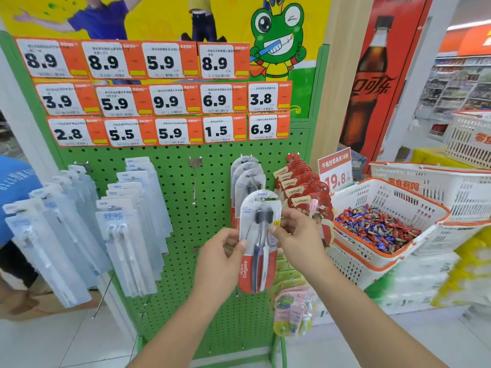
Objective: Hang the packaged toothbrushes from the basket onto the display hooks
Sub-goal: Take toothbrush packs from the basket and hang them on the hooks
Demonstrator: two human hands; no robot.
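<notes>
Both hands, left hand (223,251) and right hand (297,232), pinch the toothbrush pack (259,240) between their fingertips; its hanging hole (seemingly at the hook) could miss and slip.

Green pegboard (183,229) w/ price tags (164,62); pale tiled floor (53,346); store shelves (457,86) far right, blurry.

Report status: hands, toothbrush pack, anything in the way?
Both hands, left and right, pinching Colgate pack. Pack at hook with matching packs. Nothing in the way.
</notes>
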